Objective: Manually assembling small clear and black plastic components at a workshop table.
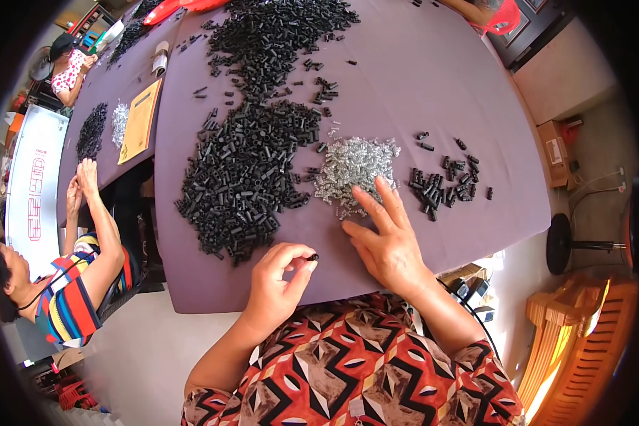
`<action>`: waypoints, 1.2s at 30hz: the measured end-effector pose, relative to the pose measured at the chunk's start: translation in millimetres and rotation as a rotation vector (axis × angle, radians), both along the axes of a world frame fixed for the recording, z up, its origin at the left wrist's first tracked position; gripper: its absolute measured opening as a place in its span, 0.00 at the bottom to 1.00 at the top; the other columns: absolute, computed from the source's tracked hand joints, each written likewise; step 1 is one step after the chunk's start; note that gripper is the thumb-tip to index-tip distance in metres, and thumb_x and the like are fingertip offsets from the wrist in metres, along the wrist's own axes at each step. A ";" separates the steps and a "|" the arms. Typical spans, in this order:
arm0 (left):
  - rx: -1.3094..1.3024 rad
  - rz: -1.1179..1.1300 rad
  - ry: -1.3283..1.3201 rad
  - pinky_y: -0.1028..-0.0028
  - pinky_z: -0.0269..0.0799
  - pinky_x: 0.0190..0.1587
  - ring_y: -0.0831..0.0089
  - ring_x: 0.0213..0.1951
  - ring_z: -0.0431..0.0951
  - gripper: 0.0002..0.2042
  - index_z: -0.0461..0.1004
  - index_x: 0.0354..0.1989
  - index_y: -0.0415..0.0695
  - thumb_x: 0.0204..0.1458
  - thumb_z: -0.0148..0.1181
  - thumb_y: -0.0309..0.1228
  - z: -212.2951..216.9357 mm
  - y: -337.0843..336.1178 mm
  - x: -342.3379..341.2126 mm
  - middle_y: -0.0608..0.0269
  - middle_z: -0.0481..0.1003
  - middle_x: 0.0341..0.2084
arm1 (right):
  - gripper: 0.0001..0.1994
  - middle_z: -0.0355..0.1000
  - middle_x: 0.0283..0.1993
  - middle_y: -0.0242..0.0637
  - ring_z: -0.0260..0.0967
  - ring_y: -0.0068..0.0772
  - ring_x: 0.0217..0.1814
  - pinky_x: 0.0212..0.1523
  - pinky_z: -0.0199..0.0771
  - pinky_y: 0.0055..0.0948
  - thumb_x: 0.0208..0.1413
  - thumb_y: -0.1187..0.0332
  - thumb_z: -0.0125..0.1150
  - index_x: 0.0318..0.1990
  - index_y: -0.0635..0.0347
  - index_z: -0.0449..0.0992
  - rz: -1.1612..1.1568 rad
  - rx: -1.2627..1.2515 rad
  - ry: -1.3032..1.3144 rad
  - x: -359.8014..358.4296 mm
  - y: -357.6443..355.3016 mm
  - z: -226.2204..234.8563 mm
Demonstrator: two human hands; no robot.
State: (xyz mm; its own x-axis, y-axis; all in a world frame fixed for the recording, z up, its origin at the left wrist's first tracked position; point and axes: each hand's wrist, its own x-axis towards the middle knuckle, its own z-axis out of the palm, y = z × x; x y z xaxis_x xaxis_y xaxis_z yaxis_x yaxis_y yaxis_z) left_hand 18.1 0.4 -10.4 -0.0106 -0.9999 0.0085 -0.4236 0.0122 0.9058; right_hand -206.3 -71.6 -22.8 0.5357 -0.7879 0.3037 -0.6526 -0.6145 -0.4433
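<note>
Purple cloth covers the tabletop (433,85), where a person in a red patterned top works seated at the near edge. At far left, a co-worker in a striped shirt (71,302) raises both hands beside a neighbouring table. A broad heap of black tubes (245,170) spreads across the cloth's middle. Just below it, the left hand (277,280) curls upward, thumb and forefinger pinched on a single small black tube (312,258). Beside it, the right hand (383,238) lies palm-down and spread wide, fingertips touching the near edge of a pile of silvery springs (355,165). A smaller cluster of black pieces (444,181) sits further right.
</note>
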 end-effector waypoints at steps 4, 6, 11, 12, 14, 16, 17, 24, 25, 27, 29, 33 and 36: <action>-0.036 -0.012 -0.014 0.72 0.73 0.37 0.70 0.34 0.79 0.06 0.78 0.40 0.40 0.56 0.65 0.23 -2.8 -1.3 1.1 0.61 0.79 0.34 | 0.21 0.59 0.75 0.46 0.45 0.64 0.81 0.75 0.51 0.66 0.47 0.71 0.72 0.53 0.48 0.83 0.055 0.053 0.048 0.2 6.4 2.1; -0.033 -0.016 -0.019 0.72 0.73 0.37 0.70 0.34 0.79 0.06 0.78 0.40 0.40 0.55 0.65 0.22 -2.5 -1.3 1.1 0.61 0.79 0.34 | 0.22 0.55 0.77 0.46 0.42 0.62 0.82 0.74 0.51 0.67 0.49 0.67 0.71 0.55 0.46 0.82 0.093 0.106 0.044 3.3 4.4 12.6; -0.042 -0.021 -0.014 0.75 0.71 0.38 0.75 0.35 0.79 0.06 0.79 0.41 0.39 0.55 0.65 0.21 -3.4 0.8 2.6 0.63 0.79 0.35 | 0.23 0.57 0.76 0.45 0.43 0.63 0.82 0.74 0.49 0.68 0.44 0.68 0.75 0.53 0.49 0.83 0.021 0.030 -0.018 -7.6 2.6 9.2; -0.043 -0.025 -0.010 0.75 0.71 0.38 0.75 0.35 0.79 0.06 0.79 0.41 0.39 0.55 0.65 0.21 -3.5 0.1 1.4 0.63 0.79 0.35 | 0.23 0.58 0.76 0.45 0.44 0.63 0.81 0.74 0.50 0.68 0.44 0.69 0.75 0.52 0.49 0.83 0.031 0.039 0.003 -8.8 4.7 6.0; -0.040 -0.031 -0.004 0.75 0.71 0.38 0.74 0.35 0.79 0.06 0.79 0.41 0.40 0.55 0.65 0.21 -3.3 -1.1 -0.8 0.63 0.79 0.35 | 0.23 0.57 0.76 0.45 0.43 0.63 0.82 0.75 0.49 0.67 0.45 0.68 0.74 0.54 0.47 0.83 0.059 0.089 0.021 1.2 11.3 5.4; -0.038 -0.036 -0.014 0.75 0.71 0.38 0.74 0.35 0.79 0.06 0.79 0.41 0.40 0.55 0.65 0.20 -1.0 -1.8 -1.4 0.63 0.79 0.35 | 0.24 0.56 0.77 0.45 0.41 0.64 0.82 0.76 0.46 0.67 0.48 0.68 0.72 0.56 0.44 0.82 0.108 0.100 0.021 7.9 15.2 3.7; -0.036 -0.041 -0.022 0.75 0.71 0.38 0.74 0.35 0.79 0.06 0.79 0.41 0.40 0.55 0.65 0.20 -0.1 -1.9 -1.9 0.63 0.79 0.35 | 0.24 0.56 0.77 0.45 0.41 0.64 0.82 0.76 0.46 0.67 0.48 0.68 0.72 0.56 0.44 0.82 0.101 0.109 0.020 6.8 14.6 4.6; -0.076 -0.046 -0.055 0.70 0.74 0.38 0.67 0.32 0.79 0.06 0.77 0.39 0.39 0.54 0.65 0.21 -3.4 -1.0 -1.0 0.58 0.78 0.33 | 0.17 0.59 0.75 0.45 0.44 0.64 0.81 0.74 0.52 0.67 0.48 0.68 0.72 0.48 0.52 0.84 -0.007 0.081 -0.039 -18.1 6.8 2.8; -0.084 -0.052 -0.065 0.70 0.74 0.38 0.66 0.32 0.79 0.06 0.77 0.39 0.39 0.54 0.65 0.21 -3.0 -1.4 -1.9 0.58 0.78 0.33 | 0.18 0.60 0.74 0.45 0.45 0.64 0.81 0.74 0.52 0.66 0.49 0.68 0.71 0.49 0.53 0.83 -0.011 0.086 -0.065 -18.2 7.1 4.5; -0.093 -0.062 -0.076 0.70 0.74 0.38 0.66 0.32 0.79 0.06 0.77 0.39 0.39 0.54 0.66 0.21 -3.5 -2.8 -3.6 0.58 0.78 0.32 | 0.19 0.60 0.74 0.45 0.45 0.64 0.80 0.74 0.53 0.66 0.49 0.69 0.72 0.51 0.53 0.83 0.018 0.068 -0.073 -10.7 6.8 9.7; -0.143 -0.069 -0.112 0.70 0.75 0.37 0.63 0.32 0.79 0.07 0.77 0.40 0.39 0.54 0.65 0.21 -6.8 -4.3 -4.8 0.57 0.78 0.33 | 0.20 0.60 0.75 0.45 0.46 0.62 0.81 0.74 0.54 0.65 0.47 0.69 0.73 0.51 0.52 0.82 0.070 0.054 -0.073 1.1 6.2 8.8; -0.108 -0.053 -0.074 0.72 0.74 0.37 0.67 0.32 0.79 0.07 0.77 0.42 0.38 0.56 0.65 0.21 -8.4 -2.9 -5.0 0.58 0.80 0.34 | 0.18 0.60 0.74 0.45 0.46 0.60 0.81 0.74 0.54 0.63 0.46 0.69 0.74 0.47 0.56 0.83 0.071 0.030 -0.070 14.5 4.3 1.1; 0.049 0.023 0.126 0.75 0.74 0.37 0.74 0.33 0.79 0.06 0.77 0.43 0.38 0.58 0.64 0.22 -9.0 2.2 -2.4 0.60 0.81 0.35 | 0.15 0.61 0.73 0.45 0.46 0.60 0.81 0.74 0.54 0.63 0.45 0.70 0.74 0.42 0.59 0.82 0.063 0.038 -0.101 22.3 1.8 0.6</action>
State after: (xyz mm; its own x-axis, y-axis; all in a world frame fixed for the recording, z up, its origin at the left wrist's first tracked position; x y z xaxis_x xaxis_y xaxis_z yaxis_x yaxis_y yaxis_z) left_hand 15.7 2.5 -19.4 0.0109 -0.9991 -0.0409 -0.3059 -0.0422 0.9511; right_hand -184.1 -69.8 -22.2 0.5525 -0.7655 0.3298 -0.5638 -0.6346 -0.5285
